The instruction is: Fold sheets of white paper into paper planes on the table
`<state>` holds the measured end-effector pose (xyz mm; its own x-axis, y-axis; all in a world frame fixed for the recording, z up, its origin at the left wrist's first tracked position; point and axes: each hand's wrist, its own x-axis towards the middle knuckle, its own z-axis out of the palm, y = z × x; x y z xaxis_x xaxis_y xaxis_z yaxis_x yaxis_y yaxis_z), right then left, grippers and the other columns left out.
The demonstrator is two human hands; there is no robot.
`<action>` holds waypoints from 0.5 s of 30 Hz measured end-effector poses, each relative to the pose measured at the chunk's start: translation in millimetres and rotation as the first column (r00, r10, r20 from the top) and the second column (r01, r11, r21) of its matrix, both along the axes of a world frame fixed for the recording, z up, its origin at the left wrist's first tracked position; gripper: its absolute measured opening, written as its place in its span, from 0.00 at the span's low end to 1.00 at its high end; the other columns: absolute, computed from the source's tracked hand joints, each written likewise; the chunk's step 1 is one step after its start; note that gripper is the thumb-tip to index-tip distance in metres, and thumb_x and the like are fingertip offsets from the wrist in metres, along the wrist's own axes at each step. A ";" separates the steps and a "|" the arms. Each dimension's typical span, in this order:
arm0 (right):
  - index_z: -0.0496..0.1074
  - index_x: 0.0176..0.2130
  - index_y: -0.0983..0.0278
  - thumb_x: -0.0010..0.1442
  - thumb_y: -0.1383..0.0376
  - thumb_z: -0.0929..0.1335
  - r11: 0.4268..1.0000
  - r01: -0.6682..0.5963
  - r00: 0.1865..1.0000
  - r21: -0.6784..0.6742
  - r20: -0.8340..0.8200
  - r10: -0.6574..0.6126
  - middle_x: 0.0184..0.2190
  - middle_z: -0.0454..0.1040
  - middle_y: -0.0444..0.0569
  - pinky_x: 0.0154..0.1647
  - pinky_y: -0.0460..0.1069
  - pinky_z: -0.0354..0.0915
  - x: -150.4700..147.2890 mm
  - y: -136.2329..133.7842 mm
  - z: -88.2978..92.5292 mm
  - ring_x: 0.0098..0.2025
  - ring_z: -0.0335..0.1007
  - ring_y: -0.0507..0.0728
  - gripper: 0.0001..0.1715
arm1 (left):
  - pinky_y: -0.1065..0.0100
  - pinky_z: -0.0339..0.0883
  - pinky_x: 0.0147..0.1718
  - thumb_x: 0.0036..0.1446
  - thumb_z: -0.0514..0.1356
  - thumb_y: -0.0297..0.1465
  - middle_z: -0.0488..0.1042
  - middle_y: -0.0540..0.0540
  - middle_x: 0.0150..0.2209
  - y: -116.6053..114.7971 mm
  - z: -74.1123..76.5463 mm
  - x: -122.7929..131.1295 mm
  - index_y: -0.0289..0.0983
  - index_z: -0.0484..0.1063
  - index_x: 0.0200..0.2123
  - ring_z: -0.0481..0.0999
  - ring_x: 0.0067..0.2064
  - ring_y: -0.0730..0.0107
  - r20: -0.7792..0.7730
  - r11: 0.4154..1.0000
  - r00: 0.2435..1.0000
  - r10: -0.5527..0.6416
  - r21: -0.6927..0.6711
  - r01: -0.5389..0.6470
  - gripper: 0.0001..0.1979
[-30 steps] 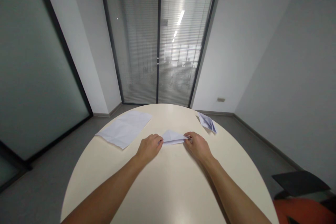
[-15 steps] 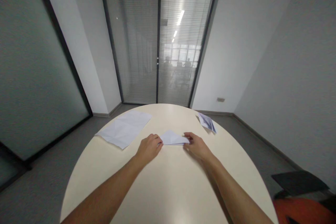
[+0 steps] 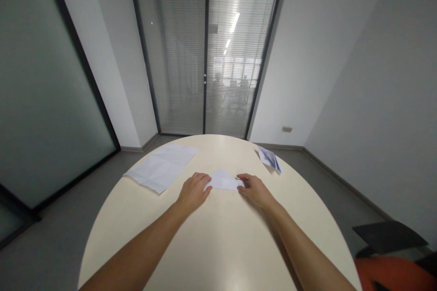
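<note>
Between my two hands is a small piece of folded white paper (image 3: 223, 180), peaked at its far side and straight along its near edge. My left hand (image 3: 194, 189) holds its left end, thumb at the near corner and fingers curled at the far side. At the right end, my right hand (image 3: 255, 190) grips it between thumb and fingers. Both palms are turned down, and the fingers partly hide the paper's ends.
A large creased white sheet (image 3: 164, 166) lies at the left of the round cream table (image 3: 218, 241). Near the far right edge stands a bent, dark-patterned paper piece (image 3: 269, 160). A red and black chair (image 3: 392, 254) is at the lower right.
The folded paper has tipped down flatter, and its near edge has come slightly towards me. The right hand has shifted slightly to the left. The other papers have not moved.
</note>
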<state>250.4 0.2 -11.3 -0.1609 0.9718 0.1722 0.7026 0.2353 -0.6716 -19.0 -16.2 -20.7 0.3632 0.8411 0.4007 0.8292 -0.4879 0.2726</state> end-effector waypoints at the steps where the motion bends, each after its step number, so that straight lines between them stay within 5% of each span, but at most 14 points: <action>1: 0.75 0.52 0.67 0.53 0.66 0.71 1.000 -0.003 1.000 -0.004 -0.002 0.003 0.46 0.79 0.56 0.47 0.51 0.67 0.1 0.4 -0.7 0.44 0.76 0.60 0.26 | 0.58 0.64 0.54 0.63 0.59 0.32 0.76 0.43 0.52 0.3 -0.4 0.0 0.39 0.73 0.51 0.70 0.54 0.57 0.005 1.000 1.000 0.004 -0.005 -0.004 0.13; 15: 0.75 0.55 0.66 0.52 0.70 0.69 1.000 -0.003 1.000 0.016 0.025 0.003 0.47 0.78 0.55 0.53 0.53 0.64 -1.8 -1.1 2.2 0.48 0.73 0.61 0.29 | 0.56 0.61 0.58 0.60 0.60 0.32 0.72 0.40 0.56 4.5 -7.8 -2.6 0.37 0.65 0.59 0.68 0.58 0.55 0.122 0.994 0.987 0.107 0.005 -0.108 0.24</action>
